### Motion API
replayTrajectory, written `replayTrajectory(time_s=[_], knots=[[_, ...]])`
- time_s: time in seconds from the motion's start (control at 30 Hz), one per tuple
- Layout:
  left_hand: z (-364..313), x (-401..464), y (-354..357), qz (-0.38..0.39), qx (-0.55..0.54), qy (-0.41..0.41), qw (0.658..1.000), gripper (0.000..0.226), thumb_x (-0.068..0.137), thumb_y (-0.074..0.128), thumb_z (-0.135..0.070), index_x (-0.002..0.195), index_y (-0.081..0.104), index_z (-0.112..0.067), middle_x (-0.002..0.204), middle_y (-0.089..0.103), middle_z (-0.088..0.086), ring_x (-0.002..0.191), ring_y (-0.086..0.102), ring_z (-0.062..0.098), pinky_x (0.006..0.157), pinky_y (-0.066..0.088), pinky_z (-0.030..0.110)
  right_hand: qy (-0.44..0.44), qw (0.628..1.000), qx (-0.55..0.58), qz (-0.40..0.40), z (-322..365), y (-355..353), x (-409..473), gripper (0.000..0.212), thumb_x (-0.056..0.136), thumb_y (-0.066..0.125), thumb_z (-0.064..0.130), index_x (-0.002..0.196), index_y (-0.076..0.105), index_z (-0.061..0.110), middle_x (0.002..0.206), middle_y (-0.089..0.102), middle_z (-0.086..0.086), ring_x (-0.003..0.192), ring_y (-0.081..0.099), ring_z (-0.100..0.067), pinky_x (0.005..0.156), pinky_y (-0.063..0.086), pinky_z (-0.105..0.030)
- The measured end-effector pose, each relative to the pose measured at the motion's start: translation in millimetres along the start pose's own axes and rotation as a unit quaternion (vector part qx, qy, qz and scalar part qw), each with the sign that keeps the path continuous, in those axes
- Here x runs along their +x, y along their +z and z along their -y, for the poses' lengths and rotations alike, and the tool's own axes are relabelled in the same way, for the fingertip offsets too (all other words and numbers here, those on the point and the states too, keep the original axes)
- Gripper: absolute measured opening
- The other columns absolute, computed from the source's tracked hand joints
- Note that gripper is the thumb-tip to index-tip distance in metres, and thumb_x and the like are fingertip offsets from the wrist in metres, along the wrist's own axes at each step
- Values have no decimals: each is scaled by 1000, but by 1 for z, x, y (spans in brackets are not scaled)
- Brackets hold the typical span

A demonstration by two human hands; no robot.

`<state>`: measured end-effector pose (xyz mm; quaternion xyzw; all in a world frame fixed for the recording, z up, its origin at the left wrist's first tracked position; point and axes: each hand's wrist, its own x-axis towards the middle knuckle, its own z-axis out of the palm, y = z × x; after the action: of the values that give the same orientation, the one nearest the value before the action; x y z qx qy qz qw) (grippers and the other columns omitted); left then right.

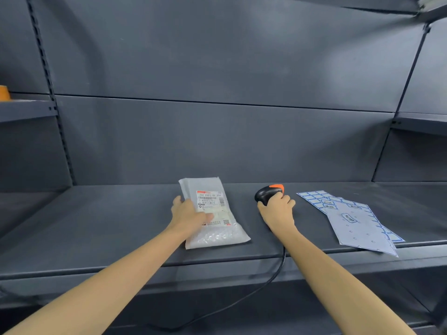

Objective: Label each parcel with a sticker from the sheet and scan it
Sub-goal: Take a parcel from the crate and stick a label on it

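A white bubble-wrap parcel [212, 234] with a printed shipping label lies on the dark grey shelf [96, 226]. My left hand [187, 213] rests on its left edge, thumb pressed onto the label. My right hand [278, 209] is closed around the handle of a black barcode scanner [266, 193] with an orange top, just right of the parcel. The scanner's black cable [273, 276] drops over the shelf's front edge. Sheets of blue-bordered stickers [350, 218] lie overlapping on the shelf to the right of the scanner.
A grey back panel [217, 117] closes the shelf behind. Side shelves sit at the left [26, 110] and right [420, 124]; an orange object [4, 93] stands on the left one. The sticker sheets overhang the shelf's front lip.
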<state>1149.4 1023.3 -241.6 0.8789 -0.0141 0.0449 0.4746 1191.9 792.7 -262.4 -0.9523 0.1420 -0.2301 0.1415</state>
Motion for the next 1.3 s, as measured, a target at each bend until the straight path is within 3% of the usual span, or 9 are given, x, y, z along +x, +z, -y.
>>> replayTrajectory(time_s=[0.17,0.23,0.37,0.63,0.8,0.93,1.07,1.2,1.3], knots=[[4,0,5,43,24,22,999,45,95,52,-12,138,40,-8,143,40,2,123,42,15,87,30,18,36,988,142,-58,-1,-10,5,37,94,49,28,117,46,0,120,50,-21,115,39,-37,99,29,-40],[7,1,3,45,6,9,999,49,94,55,-14,140,38,-10,143,42,1,128,41,17,89,31,20,86,980,167,-70,-12,-19,15,34,92,50,26,114,48,0,123,50,-21,119,38,-37,99,28,-41],[13,4,-5,37,-51,-15,998,65,86,68,-15,142,35,-12,139,43,-2,120,44,14,95,35,28,224,970,91,-26,-71,-50,35,34,90,50,22,119,46,4,131,45,-19,125,37,-35,102,28,-40],[12,5,-5,22,-92,-23,995,55,78,74,-7,127,49,-7,127,57,5,114,57,23,99,46,44,410,907,-29,93,-184,-92,37,56,89,58,31,139,38,14,138,37,-12,128,34,-28,107,29,-37],[12,1,-5,14,-95,-18,995,53,79,73,-6,127,49,-6,125,59,5,113,58,23,99,47,44,341,921,-54,179,-204,-106,35,55,89,61,42,129,50,6,130,51,-13,122,47,-34,100,38,-38],[11,-2,-4,-2,-90,-9,996,57,80,73,-9,131,46,-6,129,51,3,116,55,22,100,46,43,311,934,-70,162,-212,-111,35,55,95,51,46,135,48,8,136,50,-9,125,48,-30,104,40,-35],[10,-3,-1,-21,-73,2,997,62,81,73,-12,133,40,-6,132,46,5,119,50,22,101,43,42,309,945,25,107,-210,-115,38,49,93,59,34,132,52,5,129,55,-9,119,54,-28,80,43,-29],[10,-6,-1,-43,-64,4,997,71,79,76,-15,136,36,-8,137,46,5,123,47,24,102,41,42,337,933,123,28,-199,-121,38,28,84,66,11,106,53,-2,116,55,-21,110,52,-40,89,43,-40],[8,-5,-1,-59,-62,18,996,76,76,78,-13,138,35,-10,138,45,5,126,44,23,102,40,38,281,943,178,-22,-179,-132,41,12,85,59,4,75,56,0,89,57,-18,84,51,-35,73,40,-33]])
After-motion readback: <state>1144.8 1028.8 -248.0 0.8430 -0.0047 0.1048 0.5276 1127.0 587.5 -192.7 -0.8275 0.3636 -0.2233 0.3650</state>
